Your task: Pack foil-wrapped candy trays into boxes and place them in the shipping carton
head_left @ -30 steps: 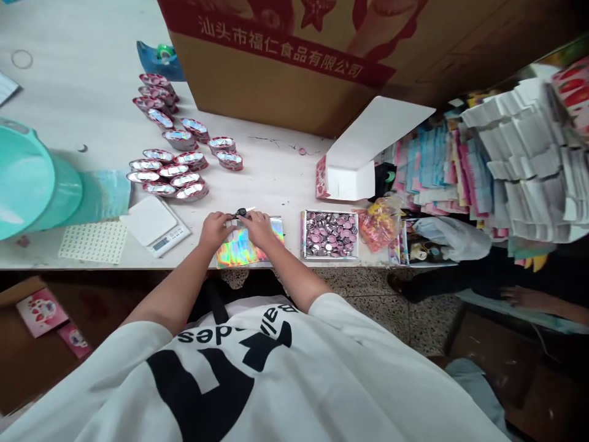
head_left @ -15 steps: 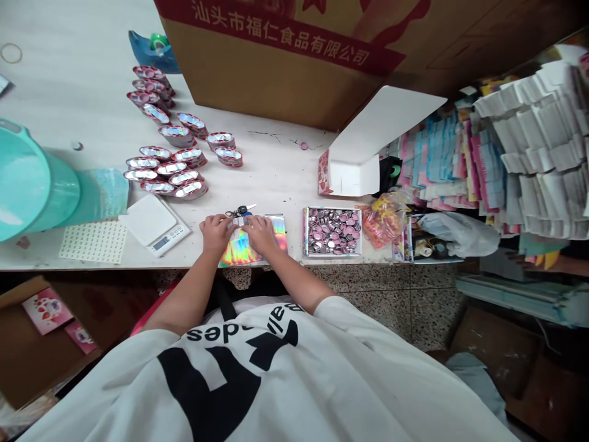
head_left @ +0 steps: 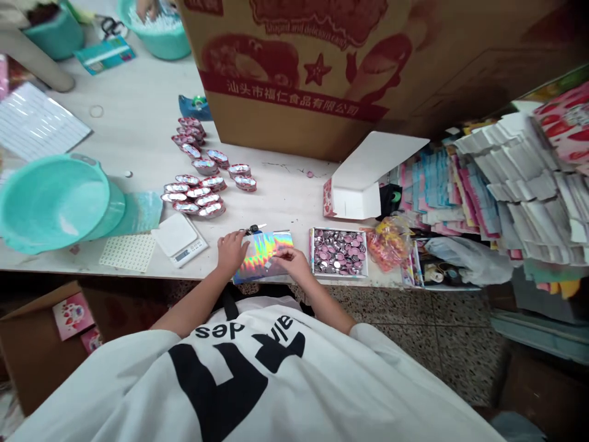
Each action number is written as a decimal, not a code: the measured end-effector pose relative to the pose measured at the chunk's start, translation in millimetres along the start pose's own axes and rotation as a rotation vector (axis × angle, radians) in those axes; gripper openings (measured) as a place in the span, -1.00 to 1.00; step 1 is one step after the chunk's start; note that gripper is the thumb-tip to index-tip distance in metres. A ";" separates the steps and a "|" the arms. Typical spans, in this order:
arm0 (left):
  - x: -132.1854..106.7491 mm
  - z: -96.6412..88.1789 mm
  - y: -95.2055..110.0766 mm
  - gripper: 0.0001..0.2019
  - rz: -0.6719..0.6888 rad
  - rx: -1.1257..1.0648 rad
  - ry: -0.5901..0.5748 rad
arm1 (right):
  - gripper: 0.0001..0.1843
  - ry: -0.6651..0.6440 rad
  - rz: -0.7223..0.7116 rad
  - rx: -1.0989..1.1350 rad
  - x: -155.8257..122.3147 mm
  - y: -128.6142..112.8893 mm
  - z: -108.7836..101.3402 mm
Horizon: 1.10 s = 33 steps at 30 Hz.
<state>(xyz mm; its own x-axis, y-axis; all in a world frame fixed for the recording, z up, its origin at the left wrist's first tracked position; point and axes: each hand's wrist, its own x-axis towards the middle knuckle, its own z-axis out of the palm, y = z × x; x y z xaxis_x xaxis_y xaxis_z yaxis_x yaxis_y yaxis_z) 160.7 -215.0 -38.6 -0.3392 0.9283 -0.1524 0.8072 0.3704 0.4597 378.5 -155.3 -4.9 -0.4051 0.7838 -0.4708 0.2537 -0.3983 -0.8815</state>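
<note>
Left hand (head_left: pixel 231 253) fingers spread, right hand (head_left: pixel 291 262) fingers curled on smooth holographic foil (head_left: pixel 261 258).

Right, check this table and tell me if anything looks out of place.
A key with a black fob stands out. It lies on the table at the top edge of the holographic foil sheet, by the left hand, and looks like a personal item among the packaging materials.
</note>
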 end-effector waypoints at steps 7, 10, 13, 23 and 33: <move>-4.8 -36.0 -3.0 -0.24 -0.129 -0.772 -0.224 | -0.80 -0.004 -0.215 -0.010 47.1 -50.3 58.9; 33.2 -69.7 -36.2 -0.28 -0.197 -0.801 -0.099 | -0.75 0.079 -0.217 0.068 55.6 -66.3 87.5; 100.2 -124.8 -91.9 -0.45 -0.266 -0.597 0.128 | -0.73 0.226 -0.214 0.112 59.0 -72.6 104.6; 355.7 -234.9 -180.2 0.18 0.132 0.462 -0.054 | -0.56 0.763 0.053 0.076 6.7 -31.5 145.8; 457.8 -216.1 -178.5 -0.04 0.630 0.719 -0.498 | -0.53 0.996 0.202 0.083 18.1 -61.5 161.0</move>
<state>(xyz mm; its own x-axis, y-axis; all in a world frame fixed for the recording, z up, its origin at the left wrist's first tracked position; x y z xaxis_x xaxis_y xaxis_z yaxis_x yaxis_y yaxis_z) -243.1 136.9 -1.3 0.3407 0.8075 -0.4815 0.9174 -0.3975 -0.0175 214.1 -193.3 34.7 0.5628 0.7237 -0.3994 0.1592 -0.5690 -0.8068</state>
